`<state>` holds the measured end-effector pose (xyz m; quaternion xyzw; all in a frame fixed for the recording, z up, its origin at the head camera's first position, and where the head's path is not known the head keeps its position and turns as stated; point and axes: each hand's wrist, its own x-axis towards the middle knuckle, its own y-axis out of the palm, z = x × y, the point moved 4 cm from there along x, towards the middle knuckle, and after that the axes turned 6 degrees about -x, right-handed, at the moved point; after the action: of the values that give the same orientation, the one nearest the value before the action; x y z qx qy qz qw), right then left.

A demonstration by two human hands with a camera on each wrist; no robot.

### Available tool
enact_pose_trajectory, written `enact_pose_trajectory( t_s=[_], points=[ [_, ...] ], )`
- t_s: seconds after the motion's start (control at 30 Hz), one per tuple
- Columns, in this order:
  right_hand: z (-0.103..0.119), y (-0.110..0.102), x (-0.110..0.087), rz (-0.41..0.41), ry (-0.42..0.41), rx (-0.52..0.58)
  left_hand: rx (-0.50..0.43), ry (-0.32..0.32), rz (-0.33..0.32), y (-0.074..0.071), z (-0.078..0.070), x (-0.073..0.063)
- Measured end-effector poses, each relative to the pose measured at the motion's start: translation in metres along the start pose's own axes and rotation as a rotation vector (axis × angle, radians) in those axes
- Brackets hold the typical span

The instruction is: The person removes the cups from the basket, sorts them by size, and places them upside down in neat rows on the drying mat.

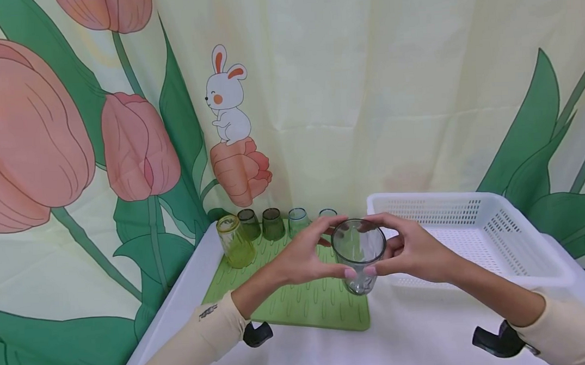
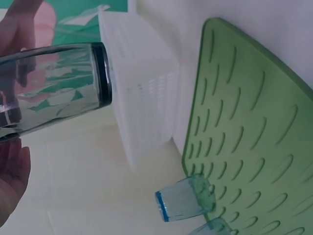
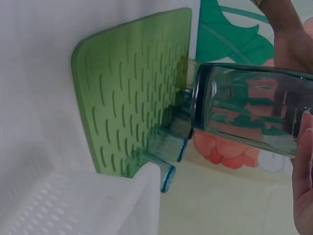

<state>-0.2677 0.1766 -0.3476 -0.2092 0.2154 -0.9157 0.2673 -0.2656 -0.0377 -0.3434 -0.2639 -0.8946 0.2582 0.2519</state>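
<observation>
Both hands hold a clear, grey-tinted drinking glass (image 1: pixel 358 256) between them in the head view. My left hand (image 1: pixel 307 255) grips its left side near the dark rim, and my right hand (image 1: pixel 413 251) grips the right side. Both thumbs meet at the front of the glass. Its narrower end points down, above the right edge of a green ridged mat (image 1: pixel 308 307). The thick dark end shows in the left wrist view on the glass (image 2: pixel 58 88). At the back of the mat stand a yellow-green glass (image 1: pixel 236 245), two dark glasses (image 1: pixel 273 227) and two pale blue-rimmed glasses (image 1: pixel 298 221).
A white perforated plastic basket (image 1: pixel 536 261) stands to the right of the mat on a white table (image 1: pixel 402 335). Behind the table hangs a cream curtain (image 1: pixel 367 92) printed with tulips and a rabbit.
</observation>
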Motion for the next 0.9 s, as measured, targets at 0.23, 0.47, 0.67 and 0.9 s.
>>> enact_pose_trajectory(
  t_s=[0.23, 0.47, 0.67, 0.9],
  points=[
    [-0.005, 0.006, 0.001, 0.031, -0.001, 0.032, 0.035, -0.037, -0.011, 0.001, -0.001, -0.001],
    [-0.007, 0.014, -0.001, 0.068, -0.093, 0.072, 0.058, -0.043, -0.02, 0.0, -0.006, -0.004],
    [-0.013, 0.021, -0.002, 0.069, -0.131, 0.082, 0.031, -0.032, -0.036, -0.007, -0.016, -0.005],
    [-0.036, 0.043, -0.004, 0.101, -0.077, 0.121, 0.021, -0.008, -0.042, -0.014, -0.028, -0.003]
  ],
)
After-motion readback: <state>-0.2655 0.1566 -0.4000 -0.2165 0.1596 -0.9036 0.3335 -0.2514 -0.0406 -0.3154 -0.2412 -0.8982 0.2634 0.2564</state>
